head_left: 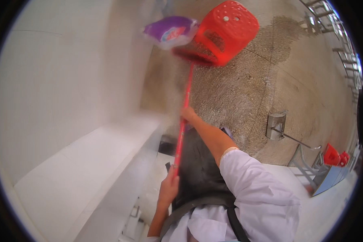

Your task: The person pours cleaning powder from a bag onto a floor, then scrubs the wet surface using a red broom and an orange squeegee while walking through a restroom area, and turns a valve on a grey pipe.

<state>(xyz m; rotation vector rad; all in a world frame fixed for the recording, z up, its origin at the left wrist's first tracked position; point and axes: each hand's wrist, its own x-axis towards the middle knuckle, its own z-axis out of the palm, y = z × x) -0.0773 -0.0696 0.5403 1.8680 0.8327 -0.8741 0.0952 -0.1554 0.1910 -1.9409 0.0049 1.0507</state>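
Note:
A long red handle (182,135) runs up the middle of the view to a wide, dark red brush head (192,57); together they look like a floor broom. My right hand (188,114) is wrapped round the handle about midway. Lower down, close to my apron, my left hand (169,186) grips its near end. Just beyond the head stands a red plastic stool (243,34) with holes in its seat. Left of the stool is a purple and white plastic bag (171,31), slightly blurred. The head overlaps the foot of both, and I cannot tell whether it touches them.
The speckled floor (238,92) has dark wet patches. A white wall and ledge (97,149) run along my left. At right lies a metal dustpan (276,126) with a long handle, near red stools (331,155) and a blue panel (330,179). Metal frames (345,52) line the far right.

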